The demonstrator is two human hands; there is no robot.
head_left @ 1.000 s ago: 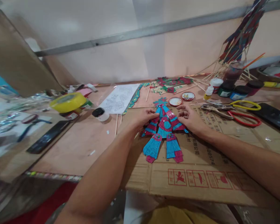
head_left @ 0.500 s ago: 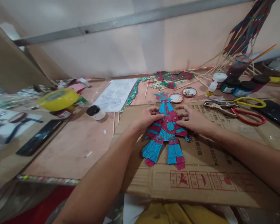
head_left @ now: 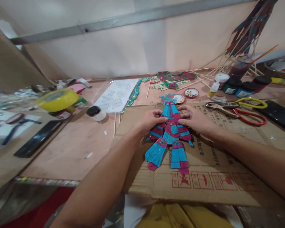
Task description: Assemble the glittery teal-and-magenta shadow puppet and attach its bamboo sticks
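A flat jointed figure (head_left: 173,130) in blue and magenta lies on a cardboard sheet (head_left: 204,186), its legs pointing toward me. Round its left upper side my left hand (head_left: 153,122) is closed, thumb on top near the chest and fingers curled at the edge. My right hand (head_left: 191,118) grips the opposite upper side, with the thumb resting near the chest. The figure's blue head piece (head_left: 168,98) extends beyond both hands. Parts of the arm pieces are hidden under my fingers.
Pliers (head_left: 222,110) and red-handled scissors (head_left: 250,117) lie right, near paint jars (head_left: 245,90) and a phone-like black object (head_left: 279,114). Left are a black-capped jar (head_left: 96,113), yellow tape (head_left: 58,98) and a line drawing (head_left: 116,95). Thin sticks (head_left: 184,85) lie behind.
My right hand has shifted slightly, its thumb now nearer the chest. The figure's right arm pieces have spread a little. The whole view has shifted slightly.
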